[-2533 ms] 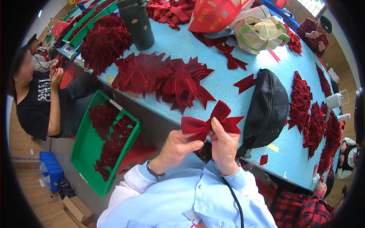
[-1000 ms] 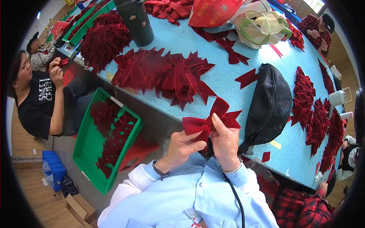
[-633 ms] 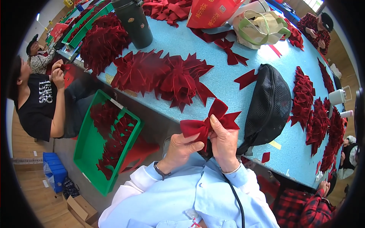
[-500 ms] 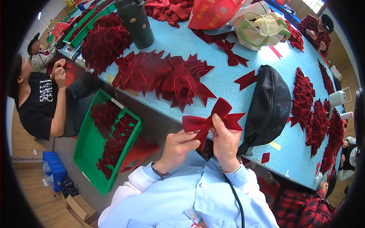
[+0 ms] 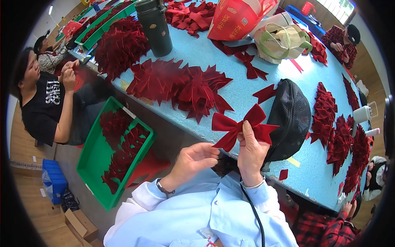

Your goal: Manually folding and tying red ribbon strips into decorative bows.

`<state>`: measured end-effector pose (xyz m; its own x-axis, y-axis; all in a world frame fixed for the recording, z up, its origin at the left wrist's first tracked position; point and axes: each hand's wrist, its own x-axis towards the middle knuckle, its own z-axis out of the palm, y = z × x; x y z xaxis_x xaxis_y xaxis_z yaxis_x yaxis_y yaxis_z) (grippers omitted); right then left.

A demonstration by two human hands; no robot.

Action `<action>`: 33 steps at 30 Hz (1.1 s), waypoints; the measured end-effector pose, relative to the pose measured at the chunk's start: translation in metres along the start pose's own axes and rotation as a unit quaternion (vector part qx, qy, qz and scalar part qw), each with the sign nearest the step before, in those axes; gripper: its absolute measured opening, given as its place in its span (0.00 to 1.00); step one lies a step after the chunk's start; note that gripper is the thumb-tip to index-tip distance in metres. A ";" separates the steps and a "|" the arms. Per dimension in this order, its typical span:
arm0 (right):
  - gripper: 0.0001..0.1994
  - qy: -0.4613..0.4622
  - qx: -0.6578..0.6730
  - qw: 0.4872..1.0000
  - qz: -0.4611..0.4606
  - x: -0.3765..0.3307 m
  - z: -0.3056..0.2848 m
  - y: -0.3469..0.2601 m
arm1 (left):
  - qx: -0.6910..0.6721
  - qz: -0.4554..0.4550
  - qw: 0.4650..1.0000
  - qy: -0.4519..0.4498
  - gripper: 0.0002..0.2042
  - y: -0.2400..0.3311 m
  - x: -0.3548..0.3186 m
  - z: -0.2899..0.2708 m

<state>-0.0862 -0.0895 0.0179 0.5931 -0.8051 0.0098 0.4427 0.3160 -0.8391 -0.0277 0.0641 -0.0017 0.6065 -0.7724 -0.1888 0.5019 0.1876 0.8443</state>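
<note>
A dark red velvet bow (image 5: 225, 124) is pinched at its knot between the thumb and fingers of my right hand (image 5: 252, 153), held up in front of the table's near edge. Its loops and tails spread out to both sides. My left hand (image 5: 196, 159) hovers just below and left of the bow, fingers loosely stretched and holding nothing. Beyond my hands, piles of red bows (image 5: 197, 92) lie along the table edge. A single bow (image 5: 250, 66) rests farther back, and a black mesh bag (image 5: 290, 121) sits right beside my right hand.
Bows fill part of a green crate (image 5: 94, 158) at lower left. On the blue table (image 5: 242, 88) stand a dark bottle (image 5: 155, 31), a red bag (image 5: 236, 20) and a cream bag (image 5: 279, 43). More bow rows (image 5: 323, 111) lie right. A person in black (image 5: 47, 107) sits left; others work around.
My left hand has let go of the bow and drawn away from it. My right hand has moved the bow slightly to the right.
</note>
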 end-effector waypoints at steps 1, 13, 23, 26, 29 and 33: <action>0.09 0.003 0.001 1.000 0.004 -0.002 0.001 -0.001 | -0.001 0.003 1.000 0.000 0.14 0.002 0.002 0.006; 0.09 -0.002 0.005 1.000 0.023 -0.009 -0.001 0.002 | 0.038 0.046 0.998 0.005 0.08 0.011 0.018 0.010; 0.09 0.007 0.000 0.999 0.032 -0.006 0.002 0.005 | 0.031 0.052 0.998 0.032 0.07 0.022 0.019 0.011; 0.09 0.011 -0.001 0.999 0.035 -0.006 0.004 0.007 | 0.021 0.055 0.998 0.036 0.07 0.023 0.021 0.008; 0.08 0.009 -0.007 0.999 0.039 -0.007 0.005 0.007 | 0.019 0.058 0.997 0.041 0.07 0.024 0.021 0.006; 0.08 0.002 -0.004 0.999 0.031 -0.008 0.007 0.007 | 0.018 0.059 0.997 0.042 0.07 0.024 0.021 0.005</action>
<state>-0.0832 -0.0770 0.0154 0.6169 -0.7857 -0.0450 0.3988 0.3614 -0.8428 -0.0058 0.0492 0.0176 0.7102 -0.6924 -0.1273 0.4021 0.2505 0.8807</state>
